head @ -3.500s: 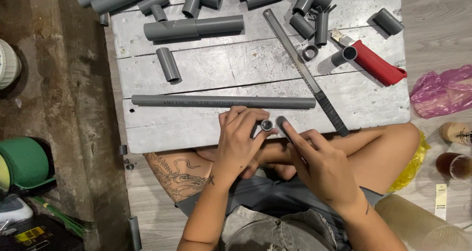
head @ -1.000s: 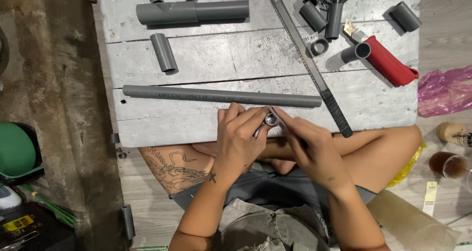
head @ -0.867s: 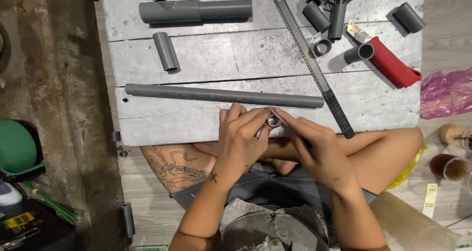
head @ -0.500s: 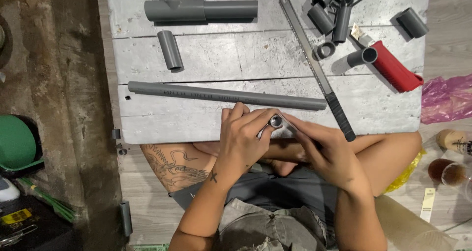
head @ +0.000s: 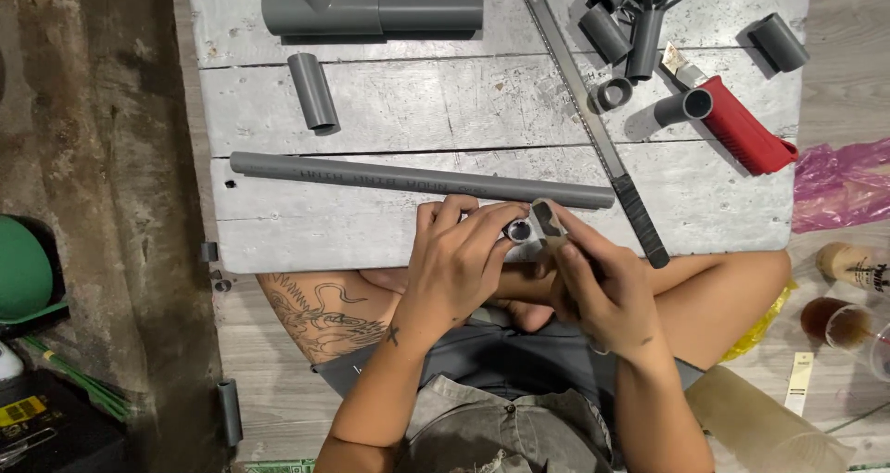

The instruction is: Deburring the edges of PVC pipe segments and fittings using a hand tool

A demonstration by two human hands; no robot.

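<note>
Your right hand (head: pixel 598 283) is pressing its small tool (head: pixel 547 223) closer into the pipe piece (head: pixel 519 231) your left hand (head: pixel 459 264) is pinching; keep both steady.

From my feed this reads as a makeshift plumbing workshop set up on a floor. I see a low board of weathered grey planks (head: pixel 371 93) strewn with cut grey pipe pieces (head: pixel 313 91), a long grey pipe (head: pixel 408 178), a hacksaw blade (head: pixel 593 125) and a red-handled cutter (head: pixel 746 130). I sit cross-legged at it. The concrete floor (head: pixel 102 158) to the side is stained, with green gear (head: pixel 20 269) and drink cups (head: pixel 848 320) nearby.
</note>
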